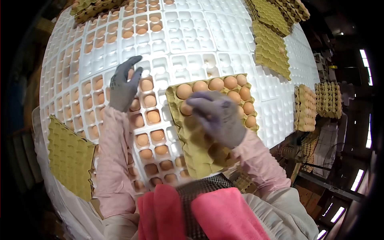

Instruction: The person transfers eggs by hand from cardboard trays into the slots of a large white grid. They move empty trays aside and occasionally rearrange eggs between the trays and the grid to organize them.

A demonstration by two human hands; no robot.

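My left hand (124,86), in a grey glove, is over a white plastic egg tray (162,78), left of the cardboard tray. Its thumb and forefinger are stretched apart, and a brown egg shows in the gap between them. That egg appears to lie in a cell, though the glove partly covers it. My right hand (220,116), gloved and slightly blurred, reaches over a yellowish cardboard egg tray (192,154). Its curled fingertips are on a brown egg (186,108) at that tray's left side. More brown eggs (216,84) line its far and right edges.
White plastic trays cover the table, many cells on the left holding eggs (158,135). Bare cardboard trays lie at left (72,158) and far right (272,50). Stacked cardboard trays (328,100) stand beyond the right edge. A pink cloth (228,214) is at my waist.
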